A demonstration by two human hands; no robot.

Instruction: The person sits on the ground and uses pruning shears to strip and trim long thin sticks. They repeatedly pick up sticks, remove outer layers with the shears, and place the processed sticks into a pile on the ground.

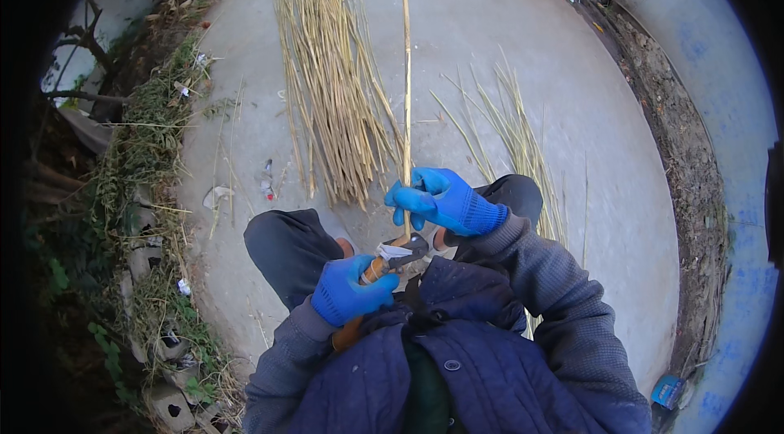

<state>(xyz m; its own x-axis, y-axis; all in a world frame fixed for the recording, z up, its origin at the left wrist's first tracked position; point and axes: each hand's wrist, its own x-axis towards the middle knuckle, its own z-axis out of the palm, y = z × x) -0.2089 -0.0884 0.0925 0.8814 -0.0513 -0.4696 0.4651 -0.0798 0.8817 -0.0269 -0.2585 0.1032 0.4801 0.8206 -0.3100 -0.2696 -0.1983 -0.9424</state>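
Observation:
My left hand (355,290), in a blue work glove, is closed around what look like pruning shears (416,247). They have a dark curved metal head, an orange-brown handle and white wrapping near the joint. Upright between my knees stands a long, thin, pale stick (407,66), running to the top of the view. My right hand (447,202), gloved in blue too, grips it near its lower end. That end meets the dark head of the shears; whether it lies between the blades I cannot tell.
A large bundle of sticks (331,83) lies ahead on the concrete ground (457,34). Thinner greenish stems (523,132) are spread at the right. Weeds and broken blocks (171,409) line the left edge; a blue wall (739,189) curves along the right, near a blue container (668,391).

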